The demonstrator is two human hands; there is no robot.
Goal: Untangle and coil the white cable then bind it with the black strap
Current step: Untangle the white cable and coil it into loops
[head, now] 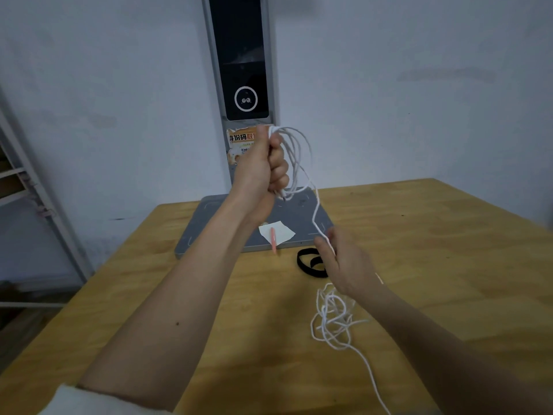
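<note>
The left hand (263, 166) grips several cable (294, 158) loops above the counter (209, 310). The right hand (347, 262) pinches the strand lower; the tangled rest lies near the front edge, and the strap (308, 263) is beside this hand.

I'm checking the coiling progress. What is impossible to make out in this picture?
Head view only:
- Thin white cable: its far end runs off the bottom edge.
- Black strap loop: the right hand covers part of it.
- Coil count: loops overlap inside the left hand.
- Orange sticker: partly hidden by that fist.
</note>
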